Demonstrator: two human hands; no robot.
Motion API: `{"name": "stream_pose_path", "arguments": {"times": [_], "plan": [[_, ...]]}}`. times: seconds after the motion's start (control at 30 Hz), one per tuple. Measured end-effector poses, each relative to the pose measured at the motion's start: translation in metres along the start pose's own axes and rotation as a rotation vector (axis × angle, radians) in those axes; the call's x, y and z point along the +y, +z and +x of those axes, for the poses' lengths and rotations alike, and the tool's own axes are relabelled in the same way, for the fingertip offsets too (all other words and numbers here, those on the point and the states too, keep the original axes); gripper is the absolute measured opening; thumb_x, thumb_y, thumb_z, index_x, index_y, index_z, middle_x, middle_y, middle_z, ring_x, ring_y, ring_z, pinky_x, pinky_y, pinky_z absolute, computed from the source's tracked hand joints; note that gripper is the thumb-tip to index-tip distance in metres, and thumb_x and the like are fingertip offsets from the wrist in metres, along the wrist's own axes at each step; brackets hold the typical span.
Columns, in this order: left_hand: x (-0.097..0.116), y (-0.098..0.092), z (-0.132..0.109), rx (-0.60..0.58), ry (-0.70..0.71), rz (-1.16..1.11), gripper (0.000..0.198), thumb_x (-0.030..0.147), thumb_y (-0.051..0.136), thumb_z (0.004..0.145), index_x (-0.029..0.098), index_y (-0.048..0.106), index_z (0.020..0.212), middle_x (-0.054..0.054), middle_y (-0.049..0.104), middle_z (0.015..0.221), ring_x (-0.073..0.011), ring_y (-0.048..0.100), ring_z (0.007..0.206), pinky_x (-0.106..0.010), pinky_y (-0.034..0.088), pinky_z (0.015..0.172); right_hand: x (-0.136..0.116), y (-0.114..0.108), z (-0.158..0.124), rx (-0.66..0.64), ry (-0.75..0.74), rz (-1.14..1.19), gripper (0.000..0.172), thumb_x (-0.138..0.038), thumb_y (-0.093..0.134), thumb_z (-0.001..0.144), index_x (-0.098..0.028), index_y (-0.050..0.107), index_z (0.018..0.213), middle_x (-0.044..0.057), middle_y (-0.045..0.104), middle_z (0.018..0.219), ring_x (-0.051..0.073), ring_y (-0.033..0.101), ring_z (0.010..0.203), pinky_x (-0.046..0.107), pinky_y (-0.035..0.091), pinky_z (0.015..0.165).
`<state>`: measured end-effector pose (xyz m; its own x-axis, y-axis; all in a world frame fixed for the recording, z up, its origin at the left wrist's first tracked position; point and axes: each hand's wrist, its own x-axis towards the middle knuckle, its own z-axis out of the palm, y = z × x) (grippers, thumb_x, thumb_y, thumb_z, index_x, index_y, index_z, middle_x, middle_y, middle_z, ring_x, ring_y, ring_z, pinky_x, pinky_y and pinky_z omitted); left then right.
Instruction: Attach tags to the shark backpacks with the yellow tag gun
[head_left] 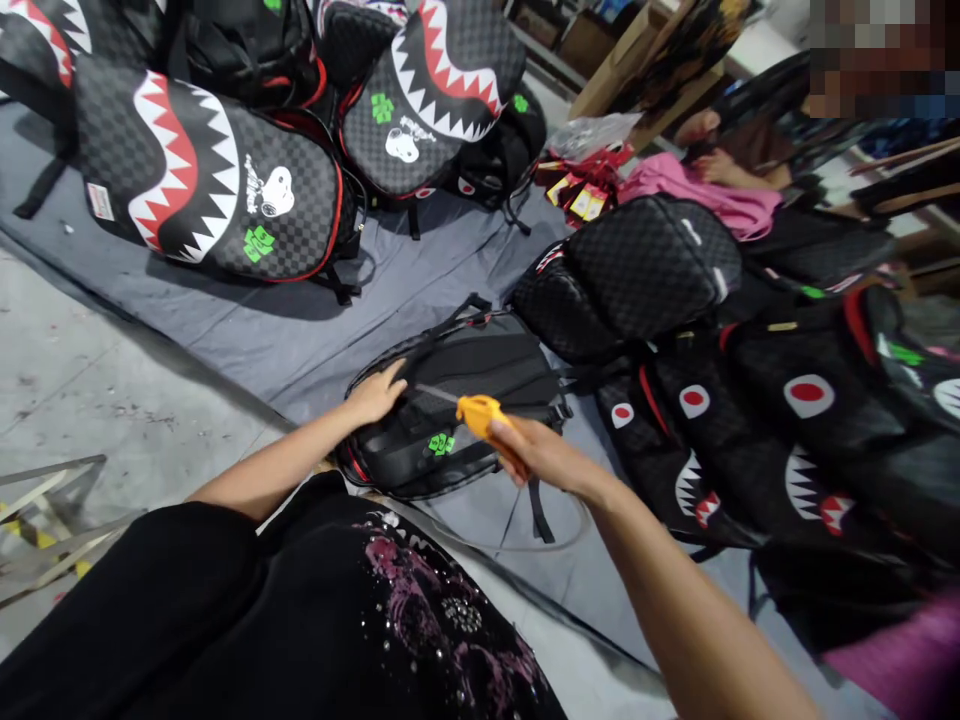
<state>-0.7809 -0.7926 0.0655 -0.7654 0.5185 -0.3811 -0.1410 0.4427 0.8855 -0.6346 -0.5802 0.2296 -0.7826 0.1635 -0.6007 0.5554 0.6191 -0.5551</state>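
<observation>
A black backpack (480, 370) lies on its front on the grey cloth before me, its padded back and straps facing up. My left hand (379, 395) rests on its left part, fingers stretched out and pressing on it. In my right hand (525, 450) is a yellow air blow gun (484, 410), gripped by its handle. Its long thin nozzle points left over the backpack, close to my left fingertips. A thin pale hose curves below my right hand. A green printed patch (441, 444) shows on the backpack's near side.
Checkered backpacks (292, 235) with shark-mouth prints stand at the back left. More dark backpacks (750, 400) crowd the right side. Red tags (589, 195) and pink cloth (690, 190) lie behind, near another person's hands (724, 165). The grey cloth (247, 350) covers the work surface.
</observation>
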Motion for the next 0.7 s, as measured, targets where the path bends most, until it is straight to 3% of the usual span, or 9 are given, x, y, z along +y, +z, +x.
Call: {"name": "stream_pose_path", "arguments": {"times": [0.07,0.13,0.2,0.27,0.4,0.43,0.5,0.63,0.7], "plan": [[0.001,0.022,-0.017,0.122,0.194,0.401,0.062,0.050,0.061,0.087,0.034,0.044,0.145,-0.013,0.057,0.122,-0.0315,0.054,0.112,-0.042,0.041,0.093,0.011,-0.003,-0.009,0.091,-0.006,-0.023,0.044,-0.058,0.034,0.096,-0.019,0.054,0.093,-0.001,0.058,0.054,0.015,0.055,0.045,0.025,0.042,0.048],[-0.001,0.040,-0.029,0.186,0.332,0.771,0.061,0.049,0.055,0.090,0.038,0.038,0.148,-0.016,0.051,0.127,-0.0344,0.048,0.116,-0.046,0.038,0.094,0.020,-0.008,-0.018,0.319,0.041,-0.099,0.041,-0.053,0.034,0.097,-0.018,0.055,0.095,0.000,0.058,0.054,0.014,0.056,0.045,0.025,0.042,0.049],[-0.004,0.050,-0.032,0.181,0.378,0.929,0.057,0.046,0.050,0.093,0.039,0.037,0.149,-0.017,0.048,0.129,-0.0335,0.046,0.115,-0.045,0.039,0.092,0.027,-0.011,-0.026,0.256,0.093,-0.141,0.038,-0.049,0.038,0.097,-0.018,0.058,0.095,0.000,0.058,0.052,0.014,0.055,0.044,0.025,0.040,0.047],[-0.004,0.050,-0.029,0.160,0.383,0.959,0.053,0.044,0.045,0.095,0.038,0.039,0.148,-0.016,0.048,0.130,-0.0320,0.047,0.114,-0.044,0.040,0.091,0.033,-0.012,-0.032,0.065,0.119,-0.129,0.036,-0.047,0.041,0.096,-0.017,0.059,0.095,-0.001,0.057,0.050,0.014,0.054,0.041,0.024,0.038,0.044],[0.006,0.044,-0.036,0.189,0.373,0.865,0.045,0.041,0.040,0.098,0.033,0.052,0.141,-0.016,0.040,0.144,-0.0349,0.038,0.130,-0.050,0.035,0.102,0.049,-0.016,-0.047,0.266,0.177,-0.139,0.036,-0.047,0.039,0.097,-0.017,0.059,0.095,-0.002,0.053,0.047,0.013,0.052,0.039,0.023,0.037,0.043],[0.009,0.047,-0.044,0.205,0.422,0.844,0.046,0.042,0.042,0.097,0.032,0.051,0.141,-0.015,0.035,0.150,-0.0359,0.032,0.136,-0.052,0.030,0.107,0.056,-0.018,-0.052,0.219,0.173,-0.117,0.038,-0.049,0.040,0.097,-0.017,0.059,0.094,-0.002,0.053,0.047,0.013,0.051,0.039,0.024,0.037,0.043],[0.010,0.058,-0.064,0.185,0.550,0.838,0.057,0.046,0.051,0.093,0.029,0.042,0.147,-0.014,0.024,0.158,-0.0362,0.023,0.142,-0.053,0.024,0.112,0.070,-0.021,-0.064,0.059,0.141,-0.060,0.042,-0.055,0.041,0.095,-0.017,0.060,0.091,-0.002,0.054,0.047,0.014,0.051,0.039,0.024,0.038,0.043],[-0.001,0.094,-0.098,0.007,0.572,0.935,0.088,0.044,0.072,0.079,0.023,0.030,0.152,-0.020,0.028,0.157,-0.0375,0.036,0.135,-0.049,0.035,0.105,0.100,-0.021,-0.088,0.277,0.211,-0.112,0.053,-0.065,0.036,0.092,-0.018,0.060,0.084,-0.003,0.050,0.042,0.013,0.048,0.037,0.025,0.034,0.042],[-0.008,0.106,-0.101,0.007,0.517,0.935,0.078,0.032,0.071,0.080,0.021,0.037,0.149,-0.021,0.037,0.152,-0.0370,0.043,0.129,-0.049,0.038,0.102,0.113,-0.017,-0.099,0.135,0.195,-0.071,0.053,-0.067,0.039,0.090,-0.019,0.059,0.083,-0.002,0.051,0.043,0.013,0.050,0.038,0.025,0.036,0.043]]}}
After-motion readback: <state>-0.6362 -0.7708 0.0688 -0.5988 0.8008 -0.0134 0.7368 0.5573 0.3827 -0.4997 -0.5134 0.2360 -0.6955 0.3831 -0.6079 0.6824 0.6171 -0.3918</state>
